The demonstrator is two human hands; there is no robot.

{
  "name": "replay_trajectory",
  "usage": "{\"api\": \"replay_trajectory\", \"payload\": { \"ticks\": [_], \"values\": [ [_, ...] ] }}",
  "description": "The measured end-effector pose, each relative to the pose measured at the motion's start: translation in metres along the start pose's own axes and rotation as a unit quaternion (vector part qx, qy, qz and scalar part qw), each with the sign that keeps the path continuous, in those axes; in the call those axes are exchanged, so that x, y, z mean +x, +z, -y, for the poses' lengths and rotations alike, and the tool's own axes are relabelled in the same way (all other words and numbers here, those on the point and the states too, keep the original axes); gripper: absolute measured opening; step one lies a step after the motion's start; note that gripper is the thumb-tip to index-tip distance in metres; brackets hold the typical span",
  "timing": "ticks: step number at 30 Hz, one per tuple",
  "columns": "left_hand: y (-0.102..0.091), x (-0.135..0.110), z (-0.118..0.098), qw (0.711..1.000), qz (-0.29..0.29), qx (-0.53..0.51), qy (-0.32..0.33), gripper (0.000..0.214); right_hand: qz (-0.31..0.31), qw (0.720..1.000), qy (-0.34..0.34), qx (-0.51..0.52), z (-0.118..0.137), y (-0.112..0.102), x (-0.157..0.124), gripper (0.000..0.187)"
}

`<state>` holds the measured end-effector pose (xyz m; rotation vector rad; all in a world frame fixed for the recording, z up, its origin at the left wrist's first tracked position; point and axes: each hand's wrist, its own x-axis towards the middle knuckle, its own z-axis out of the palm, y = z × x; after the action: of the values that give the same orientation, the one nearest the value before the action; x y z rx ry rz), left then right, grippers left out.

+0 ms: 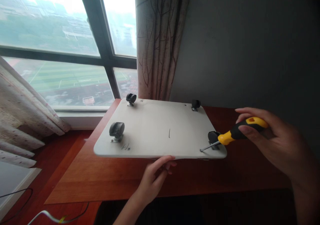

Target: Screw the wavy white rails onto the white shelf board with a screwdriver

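A white board [152, 126] with rounded corners lies on the wooden table, its casters facing up. My left hand [156, 175] grips the middle of its front edge, the index finger along the rim and the other fingers curled below. In my right hand [272, 138] is a yellow and black screwdriver [235, 132], tilted down to the left. Its tip meets a screw [201, 150] near the board's front right corner. Just behind the shaft stands a black caster [213, 137], partly hidden by the handle. Another caster [117, 130] sits at the front left.
Two more casters, one at back left [131, 98] and one at back right [196, 104], stick up from the board. The brown table [100, 180] extends around it. A window [75, 75] and curtain [160, 42] stand behind. Cables [47, 213] lie at lower left.
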<state>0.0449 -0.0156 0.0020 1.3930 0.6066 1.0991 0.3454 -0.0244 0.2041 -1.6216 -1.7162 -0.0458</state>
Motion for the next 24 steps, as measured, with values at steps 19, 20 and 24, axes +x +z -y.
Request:
{"api": "replay_trajectory", "payload": {
  "ticks": [19,20,24],
  "values": [
    [-0.001,0.0,-0.002,1.0,0.004,0.014,0.002,0.035,0.007,0.983,-0.095,-0.155,0.019,-0.007,0.014,0.036],
    [-0.001,0.0,-0.002,1.0,0.004,0.013,0.004,0.035,0.034,0.985,-0.092,-0.139,0.02,-0.01,0.016,0.037],
    [-0.001,0.0,-0.002,1.0,0.003,0.01,0.008,0.036,0.123,0.98,-0.113,-0.107,0.022,-0.015,0.022,0.039]
  ]
}}
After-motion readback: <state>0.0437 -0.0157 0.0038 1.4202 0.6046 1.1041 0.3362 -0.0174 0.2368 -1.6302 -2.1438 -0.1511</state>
